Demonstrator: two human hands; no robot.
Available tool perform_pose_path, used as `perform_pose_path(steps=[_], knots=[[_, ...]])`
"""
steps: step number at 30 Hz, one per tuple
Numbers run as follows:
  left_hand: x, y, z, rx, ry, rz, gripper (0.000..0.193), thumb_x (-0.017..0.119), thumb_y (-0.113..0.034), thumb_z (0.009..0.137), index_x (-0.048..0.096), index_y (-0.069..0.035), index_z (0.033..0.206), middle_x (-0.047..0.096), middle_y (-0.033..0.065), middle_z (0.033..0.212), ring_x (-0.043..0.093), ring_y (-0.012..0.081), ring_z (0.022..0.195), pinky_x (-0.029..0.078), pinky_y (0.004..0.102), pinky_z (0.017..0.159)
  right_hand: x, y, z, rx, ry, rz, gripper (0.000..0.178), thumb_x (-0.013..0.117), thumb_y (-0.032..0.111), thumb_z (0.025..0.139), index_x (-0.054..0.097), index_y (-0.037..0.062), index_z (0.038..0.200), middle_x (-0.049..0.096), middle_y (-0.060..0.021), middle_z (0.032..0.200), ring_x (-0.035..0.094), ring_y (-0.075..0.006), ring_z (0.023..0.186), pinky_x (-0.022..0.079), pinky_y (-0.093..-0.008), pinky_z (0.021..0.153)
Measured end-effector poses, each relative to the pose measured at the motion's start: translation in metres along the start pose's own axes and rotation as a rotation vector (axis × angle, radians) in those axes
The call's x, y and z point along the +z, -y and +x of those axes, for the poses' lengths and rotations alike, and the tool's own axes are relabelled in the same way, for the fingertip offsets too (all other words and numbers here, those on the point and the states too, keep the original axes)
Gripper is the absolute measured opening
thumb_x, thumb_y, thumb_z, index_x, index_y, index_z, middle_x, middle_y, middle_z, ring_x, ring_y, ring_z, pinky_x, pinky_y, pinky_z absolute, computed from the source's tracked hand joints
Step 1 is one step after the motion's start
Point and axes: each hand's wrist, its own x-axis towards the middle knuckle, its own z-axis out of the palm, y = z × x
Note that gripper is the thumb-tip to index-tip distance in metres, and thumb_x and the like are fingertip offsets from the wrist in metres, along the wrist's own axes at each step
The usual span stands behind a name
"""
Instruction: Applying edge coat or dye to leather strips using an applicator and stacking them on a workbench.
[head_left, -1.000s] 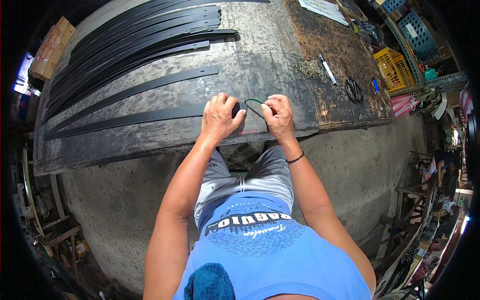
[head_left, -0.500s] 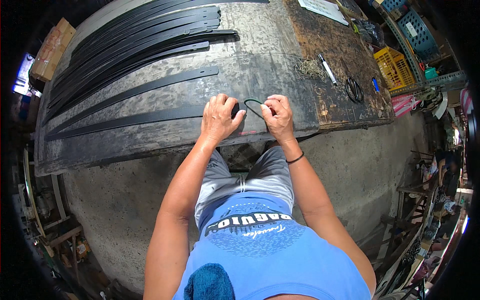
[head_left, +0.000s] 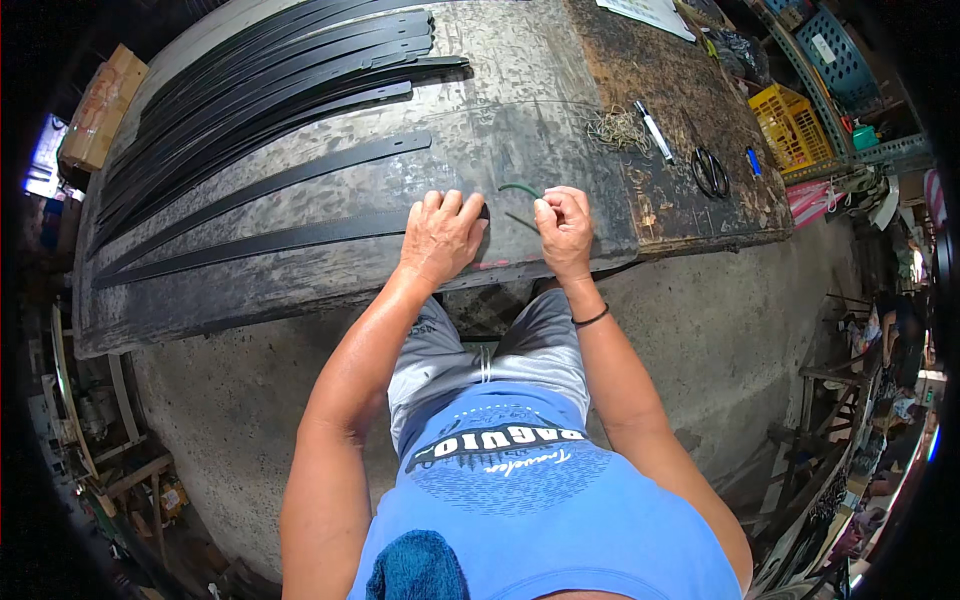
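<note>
My left hand [head_left: 440, 238] is closed, its curled fingers pressing on the right end of the nearest black strap [head_left: 290, 237] on the table. The strap's rounded tip shows just past my fingers. A little to the right, my right hand [head_left: 566, 230] pinches a thin, bendy green and dark cord-like piece [head_left: 519, 187]; its exact kind I cannot make out. Two free ends of it stick out to the left, apart from each other and from the strap. Behind my left hand another black strap [head_left: 350, 157] lies alone.
A pile of black straps [head_left: 300, 70] covers the table's [head_left: 520, 130] far left. To the right lie a thread tangle [head_left: 618, 131], a white marker [head_left: 653, 132], black-handled scissors [head_left: 710, 174] and a blue pen [head_left: 752, 162]. A yellow crate [head_left: 790, 128] stands beyond the right edge.
The green and dark piece was a closed loop reaching to my left hand; its left side is now free, with two separate ends. My right hand has shifted slightly right.
</note>
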Motion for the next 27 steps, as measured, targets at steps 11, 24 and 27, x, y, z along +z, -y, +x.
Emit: perform_pose_path(steps=[11, 24, 27], knots=[[0.002, 0.001, -0.002, -0.087, -0.058, -0.083, 0.032, 0.076, -0.025, 0.071, 0.053, -0.009, 0.086, 0.053, 0.0074, 0.085, 0.053, 0.0278, 0.084, 0.043, 0.0394, 0.07, 0.003, 0.015, 0.002, -0.117, 0.146, -0.174, 0.007, 0.069, 0.005, 0.081, 0.064, 0.0027, 0.085, 0.054, -0.0091, 0.102, 0.055, -0.0117, 0.063, 0.048, -0.0249, 0.055], [0.006, 0.004, -0.004, -0.092, -0.026, -0.081, 0.032, 0.072, -0.031, 0.076, 0.054, -0.009, 0.09, 0.052, 0.0074, 0.088, 0.051, 0.0265, 0.087, 0.041, 0.0391, 0.072, 0.004, 0.017, 0.002, -0.114, 0.158, -0.178, 0.007, 0.069, 0.005, 0.082, 0.064, 0.0015, 0.086, 0.054, -0.0094, 0.103, 0.056, -0.0115, 0.064, 0.047, -0.0246, 0.057], [0.006, 0.004, -0.004, -0.091, -0.024, -0.081, 0.032, 0.072, -0.031, 0.076, 0.054, -0.009, 0.09, 0.052, 0.0074, 0.088, 0.051, 0.0265, 0.087, 0.041, 0.0389, 0.072, 0.004, 0.017, 0.003, -0.101, 0.162, -0.168, 0.007, 0.069, 0.005, 0.082, 0.064, 0.0012, 0.086, 0.054, -0.0093, 0.103, 0.056, -0.0114, 0.064, 0.047, -0.0248, 0.057]])
